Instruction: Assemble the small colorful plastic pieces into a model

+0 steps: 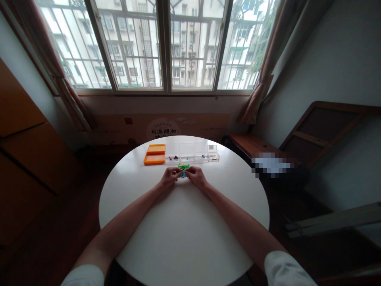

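Near the far side of the white round table (pixel 184 230), both my hands meet at a small green, yellow and blue brick model (pixel 183 167). My left hand (pixel 170 176) pinches its left side with closed fingers. From the right, the fingertips of my right hand (pixel 197 175) close on the same model. Parts of it are hidden by the fingers, and its details are too small to make out. Just beyond the hands stands a row of clear plastic boxes (pixel 187 150) with lids up. Small dark, green and blue pieces lie inside them.
An open orange box (pixel 154 157) stands at the left end of the clear boxes. A wooden bench (pixel 253 145) is beyond the table's right edge. Behind the table, a printed cardboard panel (pixel 202 123) leans below a barred window (pixel 166 51).
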{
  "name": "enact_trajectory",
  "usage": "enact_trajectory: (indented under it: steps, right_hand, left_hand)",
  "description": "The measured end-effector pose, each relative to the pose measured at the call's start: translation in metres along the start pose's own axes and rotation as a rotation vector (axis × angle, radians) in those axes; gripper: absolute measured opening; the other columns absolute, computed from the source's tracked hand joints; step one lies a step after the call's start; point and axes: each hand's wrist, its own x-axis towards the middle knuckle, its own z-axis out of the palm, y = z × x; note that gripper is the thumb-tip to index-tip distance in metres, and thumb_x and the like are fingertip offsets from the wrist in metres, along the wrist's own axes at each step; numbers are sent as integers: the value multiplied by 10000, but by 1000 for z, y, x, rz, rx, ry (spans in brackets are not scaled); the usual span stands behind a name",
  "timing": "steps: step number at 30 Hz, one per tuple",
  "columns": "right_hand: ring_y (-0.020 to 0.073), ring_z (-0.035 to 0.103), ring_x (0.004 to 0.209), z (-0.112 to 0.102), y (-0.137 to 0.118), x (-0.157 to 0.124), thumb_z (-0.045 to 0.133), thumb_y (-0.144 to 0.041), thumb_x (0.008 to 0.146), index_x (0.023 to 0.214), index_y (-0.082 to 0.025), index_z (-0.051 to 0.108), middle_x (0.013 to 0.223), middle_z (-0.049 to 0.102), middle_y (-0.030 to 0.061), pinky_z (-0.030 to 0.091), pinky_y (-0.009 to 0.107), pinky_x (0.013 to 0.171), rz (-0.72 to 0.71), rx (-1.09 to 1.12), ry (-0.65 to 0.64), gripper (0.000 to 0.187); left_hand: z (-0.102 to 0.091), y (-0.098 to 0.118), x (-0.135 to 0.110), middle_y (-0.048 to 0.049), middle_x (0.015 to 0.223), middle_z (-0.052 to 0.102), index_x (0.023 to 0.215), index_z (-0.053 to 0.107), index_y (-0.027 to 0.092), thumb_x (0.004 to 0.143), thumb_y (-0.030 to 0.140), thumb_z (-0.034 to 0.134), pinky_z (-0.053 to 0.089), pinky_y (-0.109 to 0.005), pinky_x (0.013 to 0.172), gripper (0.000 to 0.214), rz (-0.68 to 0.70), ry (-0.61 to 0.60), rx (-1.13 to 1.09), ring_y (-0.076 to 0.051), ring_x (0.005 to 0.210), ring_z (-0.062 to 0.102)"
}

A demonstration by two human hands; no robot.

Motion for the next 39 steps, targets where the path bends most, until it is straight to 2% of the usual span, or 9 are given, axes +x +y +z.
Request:
enact_trajectory:
  steps: [15,39]
  right_hand:
    - [132,555,504,0,1,0,648,-390,651,721,-132,634,564,608,26,429,220,424,-30,-32,54,267]
    - [148,575,538,1,-7,-2,651,-407,640,763,-131,652,587,624,34,432,229,432,-8,-68,22,302]
  left_hand:
    - [0,-3,1,-23,548,565,821,683,83,680,407,642,375,-155,366,355,16,12,19,-56,425,446]
    - [0,-6,1,-20,546,572,793,676,87,670,450,638,370,-174,366,384,28,11,33,-65,415,457]
